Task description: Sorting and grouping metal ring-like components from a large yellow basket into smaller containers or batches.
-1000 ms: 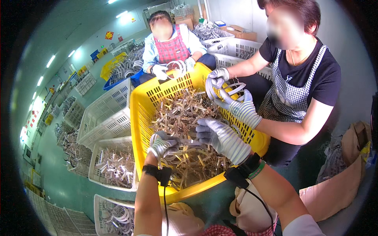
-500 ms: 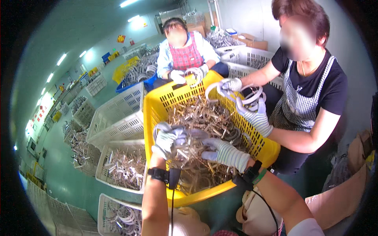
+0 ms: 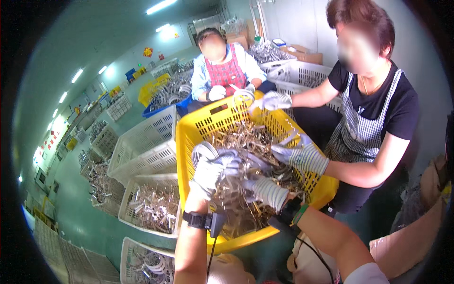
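A large yellow plastic crate (image 3: 183, 165) stands in front of me, heaped with thin metal-looking scraps (image 3: 241, 135) and curved strips. Inside its left side, my left hand (image 3: 215, 171), in a striped work glove, is closed around a small bundle of curved grey rings (image 3: 203, 150). My right hand (image 3: 268, 190), gloved alike, reaches low over the pile; its fingertips are smeared by motion and partly lost among the pieces. Just beyond it, a co-worker's gloved hand (image 3: 305, 157) spreads its fingers over the crate's right side.
A co-worker in a checked apron (image 3: 364, 128) sits close on the right, arms over the crate. Another person (image 3: 222, 71) sits beyond its far rim with a ring in hand. White crates (image 3: 142, 142) of parts line the left; a cardboard piece (image 3: 406, 244) stands lower right.
The right co-worker no longer holds the curved rings: one hand is now open over the pile, the other stretched toward the far rim. My right hand has dropped slightly; my left keeps its bundle.
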Action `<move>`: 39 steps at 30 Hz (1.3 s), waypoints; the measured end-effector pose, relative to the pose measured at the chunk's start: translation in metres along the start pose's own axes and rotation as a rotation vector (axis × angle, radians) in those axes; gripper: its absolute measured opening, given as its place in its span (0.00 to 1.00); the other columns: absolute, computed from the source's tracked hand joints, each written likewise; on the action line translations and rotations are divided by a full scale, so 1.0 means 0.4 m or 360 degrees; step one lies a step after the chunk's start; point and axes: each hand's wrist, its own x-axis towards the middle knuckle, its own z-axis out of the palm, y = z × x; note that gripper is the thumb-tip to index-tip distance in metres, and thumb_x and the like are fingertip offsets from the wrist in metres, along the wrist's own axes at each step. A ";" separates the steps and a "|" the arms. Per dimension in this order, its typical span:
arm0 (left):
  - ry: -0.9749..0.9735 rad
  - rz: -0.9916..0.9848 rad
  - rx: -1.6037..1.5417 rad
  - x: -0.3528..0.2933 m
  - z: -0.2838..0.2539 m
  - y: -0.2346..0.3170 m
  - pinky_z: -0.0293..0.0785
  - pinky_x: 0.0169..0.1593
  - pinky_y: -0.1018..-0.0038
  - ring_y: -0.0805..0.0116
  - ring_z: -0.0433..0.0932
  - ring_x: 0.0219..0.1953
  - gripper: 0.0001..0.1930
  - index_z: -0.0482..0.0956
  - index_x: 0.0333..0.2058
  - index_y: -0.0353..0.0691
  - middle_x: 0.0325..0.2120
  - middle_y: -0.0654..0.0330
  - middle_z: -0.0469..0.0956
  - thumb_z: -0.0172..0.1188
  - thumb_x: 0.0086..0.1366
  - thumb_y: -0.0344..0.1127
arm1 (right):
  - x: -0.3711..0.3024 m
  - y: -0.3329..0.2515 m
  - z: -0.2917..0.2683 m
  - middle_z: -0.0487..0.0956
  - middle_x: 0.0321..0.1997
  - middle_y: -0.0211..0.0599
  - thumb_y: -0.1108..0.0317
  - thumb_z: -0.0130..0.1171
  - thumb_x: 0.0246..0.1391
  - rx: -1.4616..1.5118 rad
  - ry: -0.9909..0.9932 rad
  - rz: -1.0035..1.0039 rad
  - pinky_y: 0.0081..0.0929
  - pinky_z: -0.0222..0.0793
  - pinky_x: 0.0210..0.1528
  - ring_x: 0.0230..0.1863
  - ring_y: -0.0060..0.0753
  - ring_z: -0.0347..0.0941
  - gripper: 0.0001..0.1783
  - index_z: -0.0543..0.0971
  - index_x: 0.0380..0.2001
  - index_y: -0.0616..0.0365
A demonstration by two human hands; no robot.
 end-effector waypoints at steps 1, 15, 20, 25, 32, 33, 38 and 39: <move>-0.0100 -0.0117 -0.0167 -0.004 0.004 0.004 0.79 0.32 0.75 0.67 0.80 0.30 0.16 0.72 0.44 0.28 0.32 0.53 0.79 0.59 0.58 0.30 | -0.012 0.001 0.008 0.75 0.43 0.34 0.59 0.57 0.53 0.0011 0.0002 -0.0010 0.30 0.74 0.38 0.40 0.29 0.71 0.23 0.70 0.50 0.55; 0.0465 -0.0024 0.1198 -0.007 -0.124 -0.037 0.68 0.34 0.80 0.77 0.71 0.28 0.12 0.78 0.40 0.34 0.28 0.65 0.78 0.63 0.54 0.24 | 0.060 0.004 -0.017 0.79 0.34 0.22 0.66 0.59 0.53 0.0213 -0.0164 -0.0166 0.23 0.68 0.28 0.33 0.20 0.74 0.11 0.78 0.41 0.50; 0.0424 0.0134 0.1292 -0.010 -0.171 -0.053 0.65 0.29 0.82 0.80 0.69 0.24 0.10 0.78 0.38 0.35 0.26 0.66 0.77 0.62 0.54 0.24 | 0.078 0.020 -0.004 0.78 0.34 0.28 0.68 0.56 0.56 0.0263 -0.0147 -0.0200 0.25 0.75 0.34 0.30 0.24 0.74 0.10 0.77 0.42 0.54; 0.0526 0.0056 0.0975 -0.010 -0.128 -0.018 0.58 0.16 0.83 0.83 0.63 0.14 0.07 0.77 0.36 0.37 0.21 0.68 0.74 0.61 0.58 0.28 | 0.082 0.022 -0.028 0.77 0.36 0.30 0.68 0.55 0.56 0.0307 -0.0054 -0.0207 0.25 0.75 0.37 0.35 0.26 0.75 0.12 0.75 0.43 0.56; 0.0813 0.0394 0.1096 0.007 -0.153 -0.033 0.61 0.18 0.83 0.83 0.64 0.15 0.04 0.78 0.32 0.38 0.19 0.70 0.72 0.60 0.57 0.24 | 0.089 -0.003 -0.059 0.74 0.48 0.33 0.61 0.50 0.59 -0.0020 0.0195 -0.0151 0.36 0.62 0.56 0.52 0.34 0.69 0.17 0.70 0.50 0.53; 0.0817 0.0404 0.1098 0.003 -0.157 -0.034 0.64 0.20 0.84 0.81 0.66 0.17 0.05 0.78 0.32 0.36 0.20 0.69 0.73 0.60 0.56 0.23 | 0.085 -0.008 -0.064 0.74 0.48 0.33 0.61 0.50 0.59 -0.0022 0.0193 -0.0156 0.36 0.62 0.56 0.52 0.34 0.69 0.17 0.70 0.50 0.53; 0.0881 0.0693 0.1506 0.005 -0.141 -0.043 0.71 0.39 0.81 0.77 0.73 0.30 0.08 0.79 0.33 0.33 0.26 0.65 0.78 0.60 0.53 0.17 | 0.074 -0.025 -0.069 0.71 0.53 0.33 0.58 0.52 0.59 0.0103 0.0244 -0.0134 0.39 0.60 0.57 0.56 0.37 0.66 0.22 0.67 0.55 0.50; 0.0949 0.0794 0.1676 0.011 -0.129 -0.039 0.71 0.38 0.81 0.77 0.73 0.30 0.08 0.79 0.32 0.32 0.27 0.64 0.78 0.59 0.53 0.18 | 0.071 -0.027 -0.070 0.70 0.54 0.33 0.58 0.52 0.58 0.0135 0.0239 -0.0162 0.40 0.61 0.56 0.56 0.38 0.66 0.22 0.67 0.55 0.50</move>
